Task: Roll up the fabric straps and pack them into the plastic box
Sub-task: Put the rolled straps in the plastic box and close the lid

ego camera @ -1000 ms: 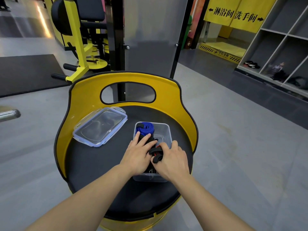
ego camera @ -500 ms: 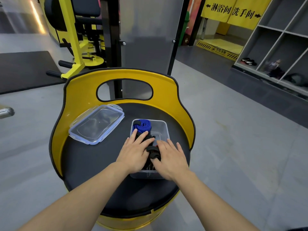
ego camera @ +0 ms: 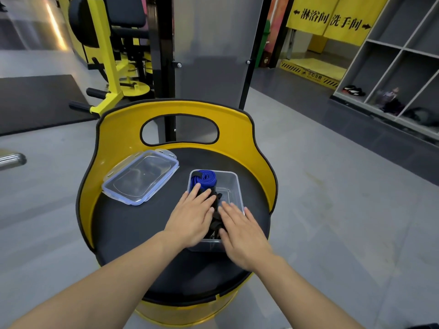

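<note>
Head view: right hand [ego camera: 244, 233] has uncurled; both it and left hand [ego camera: 193, 216] press flat-fingered on black straps [ego camera: 216, 216] in plastic box [ego camera: 234, 186].

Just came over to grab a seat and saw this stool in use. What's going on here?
A person is packing rolled straps into a clear plastic box on the black stool seat. Both hands lie flat over the box: the left hand and right hand press down on black straps. A blue strap sits rolled at the far end. The lid lies off to the left, not yet on.
</note>
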